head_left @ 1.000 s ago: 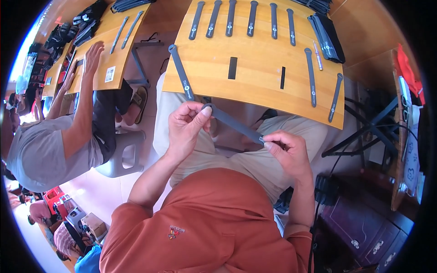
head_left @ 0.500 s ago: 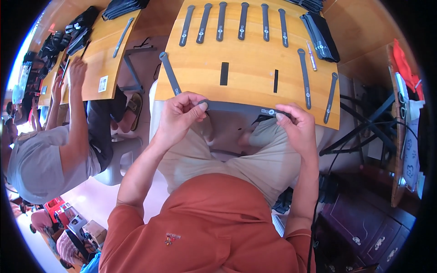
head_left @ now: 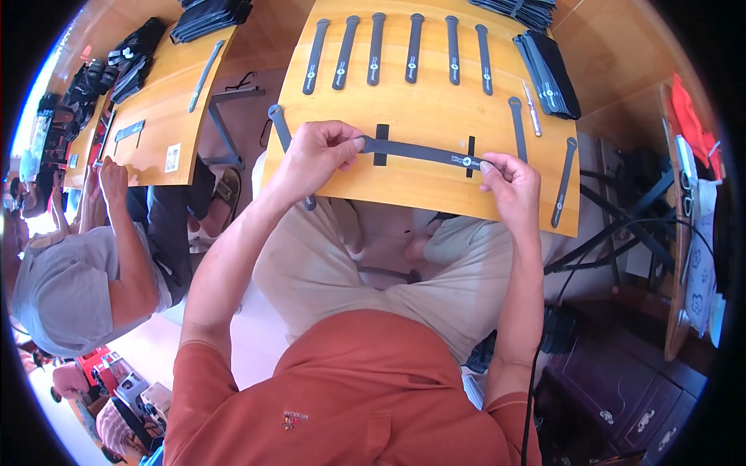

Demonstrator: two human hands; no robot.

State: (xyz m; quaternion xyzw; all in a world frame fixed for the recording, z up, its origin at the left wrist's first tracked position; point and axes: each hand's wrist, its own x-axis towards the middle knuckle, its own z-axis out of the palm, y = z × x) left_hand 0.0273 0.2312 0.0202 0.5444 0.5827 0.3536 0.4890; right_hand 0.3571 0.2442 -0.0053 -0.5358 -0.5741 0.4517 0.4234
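Stretched between my two hands is a dark grey strap (head_left: 420,150) with a pale print near its right end. My left hand (head_left: 320,157) pinches its left end, and my right hand (head_left: 513,186) pinches the right end between thumb and fingers. The strap crosses two short black strips on the table, a wider left strip (head_left: 381,130) and a narrower right strip (head_left: 471,171). Whether it touches them I cannot tell. Another grey strap (head_left: 278,122) lies partly hidden under my left hand and forearm.
Several similar straps (head_left: 415,50) lie in a row along the far part of the wooden table (head_left: 350,109). Two more straps (head_left: 519,124) lie at the right, near a pen-like tool (head_left: 532,109) and a stack of dark straps (head_left: 548,74). At left, a person (head_left: 85,279) works at another table (head_left: 159,132).
Both hands have moved forward from the table's near edge, carrying the strap over the black strips. The neighbouring person's hands have drawn back, and a small grey piece shows on that table.
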